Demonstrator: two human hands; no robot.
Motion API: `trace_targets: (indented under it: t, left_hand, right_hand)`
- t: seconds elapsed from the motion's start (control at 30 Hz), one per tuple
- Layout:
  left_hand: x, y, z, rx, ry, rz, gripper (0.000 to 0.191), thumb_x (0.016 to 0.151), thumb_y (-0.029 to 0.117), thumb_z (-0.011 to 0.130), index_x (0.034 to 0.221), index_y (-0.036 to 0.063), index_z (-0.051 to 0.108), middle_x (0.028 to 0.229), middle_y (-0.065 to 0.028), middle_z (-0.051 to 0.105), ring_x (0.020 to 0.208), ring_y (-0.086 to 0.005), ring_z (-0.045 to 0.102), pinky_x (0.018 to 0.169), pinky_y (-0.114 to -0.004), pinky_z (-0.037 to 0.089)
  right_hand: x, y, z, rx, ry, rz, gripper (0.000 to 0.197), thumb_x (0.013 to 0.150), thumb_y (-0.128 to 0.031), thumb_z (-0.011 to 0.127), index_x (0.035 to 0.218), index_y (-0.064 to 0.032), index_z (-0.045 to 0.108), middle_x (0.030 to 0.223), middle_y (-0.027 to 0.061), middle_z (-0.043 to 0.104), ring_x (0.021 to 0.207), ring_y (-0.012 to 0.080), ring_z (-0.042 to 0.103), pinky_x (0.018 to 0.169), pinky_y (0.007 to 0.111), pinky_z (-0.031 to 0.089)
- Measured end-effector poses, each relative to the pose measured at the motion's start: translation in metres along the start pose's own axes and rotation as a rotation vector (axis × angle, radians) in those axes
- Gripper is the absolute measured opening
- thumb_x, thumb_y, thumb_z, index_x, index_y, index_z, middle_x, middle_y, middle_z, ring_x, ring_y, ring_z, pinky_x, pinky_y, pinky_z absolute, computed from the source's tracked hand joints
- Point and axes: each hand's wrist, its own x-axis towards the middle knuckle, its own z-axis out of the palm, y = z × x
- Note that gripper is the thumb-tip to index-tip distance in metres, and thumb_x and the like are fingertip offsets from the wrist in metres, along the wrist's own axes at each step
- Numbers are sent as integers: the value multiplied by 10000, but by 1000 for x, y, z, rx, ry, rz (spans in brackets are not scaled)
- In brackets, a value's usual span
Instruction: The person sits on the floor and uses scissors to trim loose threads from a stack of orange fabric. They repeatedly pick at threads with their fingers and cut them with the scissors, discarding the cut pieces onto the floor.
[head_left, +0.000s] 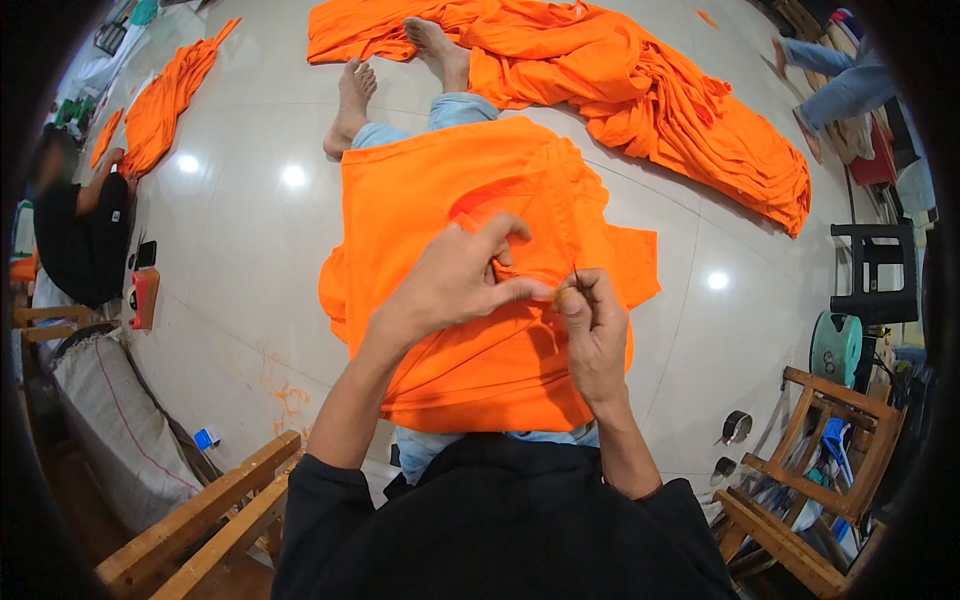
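An orange fabric garment (420, 202) lies spread over my lap, a sleeve-like part showing at its right side. My right hand (592, 322) pinches a small, thin dark object (576, 274) between thumb and fingers; it may be a needle, but it is too small to be sure. Close to it, my left hand (469, 274) is held over the garment with its index finger curled and its thumb stretched to the right fingertips. Whether the left fingers hold a thread or a bit of cloth cannot be told.
A long heap of orange fabric (637, 90) lies on the tiled floor past my feet. At the left a seated person (82, 217) handles another orange cloth (169, 97). Wooden frames (202, 502) stand at lower left and right. A black plastic stool (874, 274) is at the right, near another person's legs (840, 82).
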Motion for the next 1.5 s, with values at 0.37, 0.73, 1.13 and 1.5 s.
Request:
trace_targets:
  t: [0.37, 0.73, 1.13, 1.5]
  left_hand:
    - [0, -26, 7, -310, 132, -121, 203, 1044, 176, 538, 919, 18, 507, 663, -28, 517, 513, -110, 566, 457, -246, 457]
    - [0, -38, 13, -697, 443, -89, 229, 1073, 213, 463, 948, 20, 467, 739, -92, 624, 499, -140, 572, 485, -270, 458]
    - [-25, -17, 27, 11, 651, 276, 284, 894, 89, 713, 1106, 25, 535, 1133, -144, 563, 881, -226, 566, 758, -331, 487]
    - [-11, -28, 7, 126, 131, 232, 316, 825, 85, 762, 1123, 59, 660, 1084, -98, 534, 922, -246, 585, 790, -347, 500]
  right_hand:
    - [33, 8, 16, 230, -42, 100, 321, 1057, -308, 533, 950, -7, 563, 706, -22, 477, 642, 63, 421, 586, 233, 381]
    - [16, 7, 12, -511, -18, -198, 143, 881, -72, 722, 943, -9, 609, 782, 133, 629, 631, 258, 606, 579, 331, 474]
    - [5, -39, -5, -319, -120, 12, 149, 936, -115, 699, 938, 0, 605, 751, 25, 567, 602, 99, 476, 535, 264, 386]
    - [46, -2, 17, 366, -81, 320, 381, 1062, -404, 491, 860, -87, 551, 628, -83, 382, 506, 1, 303, 444, 180, 251]
